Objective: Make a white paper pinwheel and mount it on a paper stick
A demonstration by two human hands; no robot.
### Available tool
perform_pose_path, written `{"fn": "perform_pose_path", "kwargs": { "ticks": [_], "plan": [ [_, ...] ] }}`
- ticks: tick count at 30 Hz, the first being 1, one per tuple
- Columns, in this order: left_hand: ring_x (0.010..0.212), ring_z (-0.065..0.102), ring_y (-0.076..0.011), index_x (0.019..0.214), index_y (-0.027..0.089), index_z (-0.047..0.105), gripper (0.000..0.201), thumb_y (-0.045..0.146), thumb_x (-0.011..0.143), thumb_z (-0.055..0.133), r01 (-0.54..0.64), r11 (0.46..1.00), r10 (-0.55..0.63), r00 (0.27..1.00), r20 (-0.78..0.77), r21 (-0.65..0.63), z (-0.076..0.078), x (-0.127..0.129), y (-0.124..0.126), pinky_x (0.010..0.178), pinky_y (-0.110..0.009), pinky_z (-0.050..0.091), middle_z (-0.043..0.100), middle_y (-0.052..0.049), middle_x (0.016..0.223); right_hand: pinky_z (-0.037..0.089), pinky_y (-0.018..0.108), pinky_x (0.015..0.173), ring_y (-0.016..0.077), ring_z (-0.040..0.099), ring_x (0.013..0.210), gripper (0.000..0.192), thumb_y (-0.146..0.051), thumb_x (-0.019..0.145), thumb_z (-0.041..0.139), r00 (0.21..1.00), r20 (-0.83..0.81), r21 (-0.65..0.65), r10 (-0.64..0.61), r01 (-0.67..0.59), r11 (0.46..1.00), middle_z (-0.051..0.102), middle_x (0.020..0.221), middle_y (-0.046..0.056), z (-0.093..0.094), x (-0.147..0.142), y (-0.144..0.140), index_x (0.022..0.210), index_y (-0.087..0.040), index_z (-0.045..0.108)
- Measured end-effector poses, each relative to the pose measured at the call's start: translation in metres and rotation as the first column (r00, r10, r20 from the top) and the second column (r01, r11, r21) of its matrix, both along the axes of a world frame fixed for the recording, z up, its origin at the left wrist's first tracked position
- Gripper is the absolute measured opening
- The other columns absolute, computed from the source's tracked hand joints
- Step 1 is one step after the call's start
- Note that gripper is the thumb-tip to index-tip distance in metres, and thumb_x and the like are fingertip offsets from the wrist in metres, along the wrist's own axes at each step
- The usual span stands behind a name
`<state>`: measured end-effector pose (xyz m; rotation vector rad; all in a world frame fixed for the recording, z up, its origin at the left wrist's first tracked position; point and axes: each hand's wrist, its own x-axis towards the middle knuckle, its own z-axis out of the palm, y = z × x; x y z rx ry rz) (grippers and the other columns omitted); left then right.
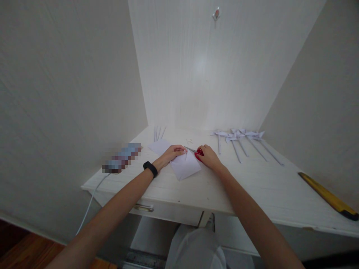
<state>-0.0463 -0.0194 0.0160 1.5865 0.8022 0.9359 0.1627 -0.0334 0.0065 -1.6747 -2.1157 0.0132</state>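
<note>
Near the middle of the desk my left hand [174, 152] pinches the upper edge of a white paper square [185, 167]. A crease or slit runs in from that edge. My right hand [208, 156] is closed around the red handles of a pair of scissors [199, 153]. The blades point left, close by the paper's top edge and the left fingertips. Whether they touch the paper is too small to tell. Beyond my left hand lies another white paper sheet [159, 147]. Some tiny paper scraps [189, 141] are scattered behind the scissors.
Several paper pinwheels [238, 135] on paper sticks lie at the back right. Several thin rolled sticks [159, 133] lie at the back left. A blurred-out device [122, 158] with a white cable [92, 198] sits at the left edge, a yellow-handled tool [327, 194] at the right. Walls enclose the desk [157, 190].
</note>
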Motion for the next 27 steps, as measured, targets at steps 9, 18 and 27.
{"fn": "perform_pose_path", "kwargs": {
  "ticks": [9, 18, 27],
  "plan": [
    [0.057, 0.045, -0.0089, 0.076, 0.012, 0.064, 0.027, 0.037, 0.064, 0.068, -0.023, 1.000, 0.024, 0.998, -0.050, 0.019, 0.0009, -0.0002, -0.0010, 0.055, -0.022, 0.031, 0.057, 0.001, 0.065, 0.039, 0.027, 0.078, 0.0202, 0.052, 0.093, 0.021, -0.026, 0.081, 0.052, 1.000, 0.014, 0.032, 0.020, -0.020, 0.999, 0.057, 0.097, 0.012, 0.0006, 0.0001, -0.0018, 0.096, -0.013, 0.058],
    [0.058, 0.046, -0.0099, 0.074, 0.012, 0.062, 0.028, 0.038, 0.065, 0.066, -0.018, 1.000, 0.019, 0.999, -0.032, 0.019, 0.0014, 0.0012, -0.0007, 0.056, -0.023, 0.031, 0.056, 0.001, 0.065, 0.039, 0.028, 0.078, 0.0204, 0.052, 0.092, 0.020, -0.028, 0.081, 0.052, 1.000, 0.007, 0.017, 0.030, -0.030, 0.999, 0.057, 0.095, 0.012, -0.0007, -0.0007, 0.0008, 0.094, -0.014, 0.059],
    [0.061, 0.047, -0.0107, 0.070, 0.011, 0.062, 0.026, 0.037, 0.066, 0.066, -0.001, 0.999, 0.000, 1.000, 0.008, 0.053, 0.0023, 0.0003, -0.0019, 0.060, -0.024, 0.032, 0.056, -0.001, 0.067, 0.039, 0.029, 0.078, 0.0206, 0.053, 0.090, 0.021, -0.027, 0.080, 0.053, 0.998, -0.004, 0.016, 0.058, -0.058, 0.998, 0.058, 0.094, 0.012, -0.0039, 0.0011, 0.0050, 0.094, -0.014, 0.060]
  ]
}}
